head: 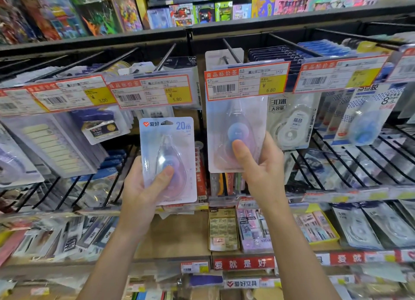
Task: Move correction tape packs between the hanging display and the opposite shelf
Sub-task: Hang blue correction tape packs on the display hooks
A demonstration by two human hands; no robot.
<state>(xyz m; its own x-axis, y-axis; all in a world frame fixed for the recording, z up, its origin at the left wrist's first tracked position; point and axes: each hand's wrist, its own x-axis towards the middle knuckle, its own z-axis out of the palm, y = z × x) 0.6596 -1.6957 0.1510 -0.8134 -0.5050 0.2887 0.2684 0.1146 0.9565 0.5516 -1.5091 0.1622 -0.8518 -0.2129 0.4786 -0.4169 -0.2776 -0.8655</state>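
Left hand (143, 187): grips a correction tape pack marked 20m (167, 158) from below, thumb curled across the front of the clear blister, fingers hidden behind the card. The pack is upright, free of any hook, in front of the gap between 2 hook columns.
Right hand (260, 167): grips a second correction tape pack (235, 129) at its lower right corner, thumb pressed on the blue and pink dispenser under the blister, fingers wrapped behind.
Second pack: hangs on a black display hook (231, 51) at the front of its row, its top part covered by the price tag reading 6.80 (246, 80).
Price tag reading 5.80 (152, 92): hangs above the left-hand pack, on the next hook to the left.
Price tag reading 3.00 (69, 95): further left, with packs of sticky index tabs (51, 147) hanging below it.
White 30-metre tape pack (289, 124): hangs just right of the right hand.
Lower wire racks (350, 165): hold more carded stationery.
Upper shelf (202, 28): carries colourful boxed goods.
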